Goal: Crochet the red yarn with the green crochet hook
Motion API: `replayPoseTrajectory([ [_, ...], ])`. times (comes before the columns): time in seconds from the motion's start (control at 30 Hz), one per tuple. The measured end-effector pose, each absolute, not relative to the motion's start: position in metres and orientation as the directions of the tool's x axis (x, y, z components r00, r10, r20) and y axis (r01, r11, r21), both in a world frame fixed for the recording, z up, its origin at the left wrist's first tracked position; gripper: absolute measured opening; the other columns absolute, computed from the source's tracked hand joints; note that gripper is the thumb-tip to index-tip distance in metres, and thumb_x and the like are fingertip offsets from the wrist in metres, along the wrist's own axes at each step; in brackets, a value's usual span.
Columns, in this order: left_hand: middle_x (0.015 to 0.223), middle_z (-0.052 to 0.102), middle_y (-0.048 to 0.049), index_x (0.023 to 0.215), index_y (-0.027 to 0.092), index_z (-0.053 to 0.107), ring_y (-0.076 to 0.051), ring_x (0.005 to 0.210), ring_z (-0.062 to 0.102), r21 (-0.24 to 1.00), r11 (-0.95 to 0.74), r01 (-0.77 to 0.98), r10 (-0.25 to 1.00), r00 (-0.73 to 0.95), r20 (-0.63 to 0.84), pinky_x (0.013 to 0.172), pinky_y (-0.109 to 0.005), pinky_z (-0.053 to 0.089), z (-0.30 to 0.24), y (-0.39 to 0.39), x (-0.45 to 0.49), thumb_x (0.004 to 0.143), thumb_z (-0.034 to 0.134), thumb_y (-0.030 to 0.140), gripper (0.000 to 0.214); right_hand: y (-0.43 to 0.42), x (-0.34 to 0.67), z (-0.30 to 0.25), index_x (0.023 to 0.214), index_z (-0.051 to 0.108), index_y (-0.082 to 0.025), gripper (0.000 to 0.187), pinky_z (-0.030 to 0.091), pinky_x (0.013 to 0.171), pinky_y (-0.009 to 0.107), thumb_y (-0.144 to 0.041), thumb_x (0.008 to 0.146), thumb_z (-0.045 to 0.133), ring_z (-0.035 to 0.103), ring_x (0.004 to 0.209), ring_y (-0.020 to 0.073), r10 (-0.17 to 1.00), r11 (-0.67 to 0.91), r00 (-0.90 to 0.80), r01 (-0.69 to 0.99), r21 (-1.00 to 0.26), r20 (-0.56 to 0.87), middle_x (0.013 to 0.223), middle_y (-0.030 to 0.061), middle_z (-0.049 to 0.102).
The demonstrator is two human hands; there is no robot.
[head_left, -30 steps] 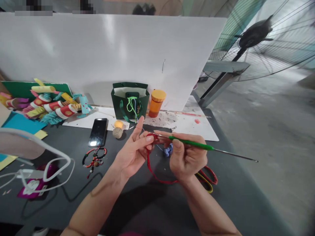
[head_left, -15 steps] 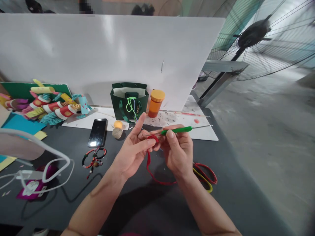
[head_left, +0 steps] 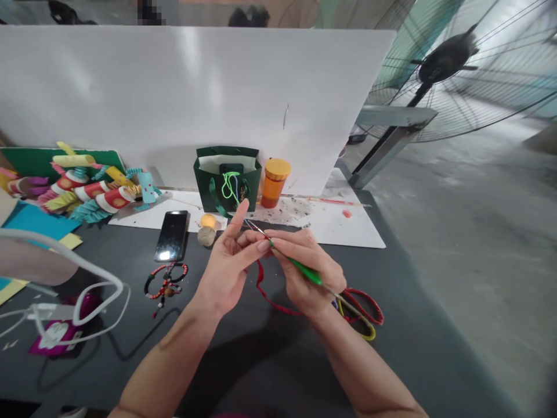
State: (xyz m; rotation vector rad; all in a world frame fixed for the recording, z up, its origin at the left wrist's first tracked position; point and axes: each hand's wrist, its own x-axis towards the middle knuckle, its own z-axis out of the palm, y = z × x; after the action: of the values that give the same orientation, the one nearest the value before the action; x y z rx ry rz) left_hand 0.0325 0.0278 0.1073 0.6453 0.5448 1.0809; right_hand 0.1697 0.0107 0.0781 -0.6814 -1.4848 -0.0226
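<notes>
My right hand point(head_left: 307, 273) grips a green-handled crochet hook point(head_left: 304, 271), its metal tip pointing up-left toward my left fingertips. My left hand point(head_left: 230, 264) pinches a red cord point(head_left: 270, 299) between thumb and fingers, with the index finger raised. The cord hangs down and loops across the dark table point(head_left: 418, 342) under both hands. A thin thread runs from my left fingers back to the green paper bag point(head_left: 227, 177). Red and yellow cord loops point(head_left: 365, 313) lie just right of my right wrist.
An orange jar point(head_left: 275, 183) stands by the bag against a white board point(head_left: 195, 98). A phone point(head_left: 172, 235), a small twine ball point(head_left: 206, 235), a beaded bracelet point(head_left: 166, 281), white cable point(head_left: 87, 290) and coloured paper crafts point(head_left: 87, 186) lie left. A large fan point(head_left: 456, 69) stands right.
My right hand has swung the hook round: its handle pointed right before, now it slants down-right with the tip up at my left fingers. The left hand stays put.
</notes>
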Motion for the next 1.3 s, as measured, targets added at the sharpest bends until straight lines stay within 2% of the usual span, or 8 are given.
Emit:
replayPoseTrajectory([
  [0.13, 0.067, 0.064, 0.0082, 0.149, 0.024, 0.058, -0.006, 0.063, 0.058, 0.687, 0.415, -0.596, 0.877, 0.464, -0.128, 0.068, -0.018, 0.048, 0.107, 0.030, 0.028, 0.070, 0.092, 0.014, 0.087, 0.008, 0.164, 0.075, 0.106, 0.077, -0.029, 0.016, 0.065, 0.067, 0.035, -0.019, 0.095, 0.069, 0.081, 0.082, 0.0206, 0.583, 0.727, 0.312, 0.211, -0.653, 0.750, 0.094, 0.0021, 0.085],
  [0.3, 0.071, 0.065, 0.0075, 0.139, 0.027, 0.068, -0.004, 0.061, 0.053, 0.675, 0.458, -0.579, 0.852, 0.502, -0.148, 0.066, -0.017, 0.047, 0.107, 0.033, 0.024, 0.070, 0.089, 0.011, 0.074, 0.002, 0.165, 0.074, 0.100, 0.074, -0.025, 0.008, 0.062, 0.055, 0.027, -0.021, 0.094, 0.069, 0.076, 0.064, 0.0160, 0.566, 0.656, 0.435, 0.277, -0.702, 0.701, 0.087, 0.0021, 0.080],
  [0.5, 0.069, 0.064, 0.0069, 0.125, 0.030, 0.077, -0.003, 0.058, 0.052, 0.675, 0.465, -0.572, 0.823, 0.560, -0.093, 0.066, -0.017, 0.047, 0.106, 0.038, 0.020, 0.071, 0.089, 0.012, 0.057, 0.002, 0.171, 0.076, 0.107, 0.063, -0.027, 0.007, 0.056, 0.044, 0.026, -0.029, 0.103, 0.057, 0.073, 0.052, 0.0159, 0.666, 0.625, 0.383, 0.183, -0.759, 0.640, 0.075, 0.0000, 0.078],
  [0.63, 0.068, 0.063, 0.0060, 0.123, 0.024, 0.079, -0.003, 0.056, 0.049, 0.659, 0.513, -0.550, 0.766, 0.640, -0.062, 0.078, -0.023, 0.052, 0.105, 0.039, 0.021, 0.071, 0.087, 0.013, 0.054, 0.006, 0.176, 0.081, 0.106, 0.059, -0.029, 0.010, 0.061, 0.054, 0.031, -0.035, 0.106, 0.051, 0.078, 0.060, 0.0200, 0.757, 0.598, 0.328, 0.003, -0.802, 0.565, 0.071, -0.0007, 0.079],
  [0.77, 0.070, 0.066, 0.0035, 0.122, 0.022, 0.079, -0.004, 0.057, 0.049, 0.654, 0.532, -0.538, 0.741, 0.670, -0.052, 0.072, -0.023, 0.049, 0.104, 0.037, 0.023, 0.072, 0.086, 0.014, 0.051, 0.011, 0.178, 0.084, 0.098, 0.060, -0.028, 0.015, 0.065, 0.066, 0.036, -0.041, 0.103, 0.056, 0.079, 0.063, 0.0221, 0.816, 0.556, 0.272, -0.132, -0.821, 0.509, 0.068, -0.0020, 0.078],
  [0.87, 0.084, 0.074, -0.0004, 0.122, 0.027, 0.080, -0.008, 0.066, 0.056, 0.703, 0.479, -0.526, 0.772, 0.634, -0.051, 0.069, -0.024, 0.047, 0.105, 0.035, 0.024, 0.073, 0.087, 0.015, 0.051, 0.012, 0.173, 0.080, 0.098, 0.063, -0.026, 0.016, 0.064, 0.061, 0.034, -0.042, 0.100, 0.062, 0.077, 0.062, 0.0203, 0.830, 0.542, 0.244, -0.140, -0.829, 0.501, 0.073, -0.0005, 0.080],
  [1.13, 0.081, 0.072, 0.0030, 0.112, 0.032, 0.083, -0.009, 0.073, 0.060, 0.748, 0.298, -0.593, 0.911, 0.412, -0.036, 0.074, -0.024, 0.051, 0.107, 0.031, 0.031, 0.070, 0.091, 0.020, 0.044, 0.007, 0.166, 0.075, 0.105, 0.071, -0.026, 0.008, 0.063, 0.054, 0.028, -0.027, 0.100, 0.064, 0.078, 0.065, 0.0164, 0.733, 0.639, 0.290, 0.018, -0.769, 0.616, 0.094, 0.0027, 0.084],
  [1.3, 0.075, 0.069, 0.0058, 0.118, 0.030, 0.080, -0.008, 0.076, 0.063, 0.734, 0.268, -0.624, 0.942, 0.330, -0.062, 0.081, -0.021, 0.051, 0.106, 0.032, 0.032, 0.068, 0.093, 0.017, 0.053, 0.009, 0.170, 0.079, 0.116, 0.075, -0.026, 0.034, 0.063, 0.070, 0.034, -0.005, 0.090, 0.069, 0.082, 0.094, 0.0214, 0.437, 0.815, 0.070, 0.391, -0.428, 0.897, 0.112, 0.0076, 0.084],
])
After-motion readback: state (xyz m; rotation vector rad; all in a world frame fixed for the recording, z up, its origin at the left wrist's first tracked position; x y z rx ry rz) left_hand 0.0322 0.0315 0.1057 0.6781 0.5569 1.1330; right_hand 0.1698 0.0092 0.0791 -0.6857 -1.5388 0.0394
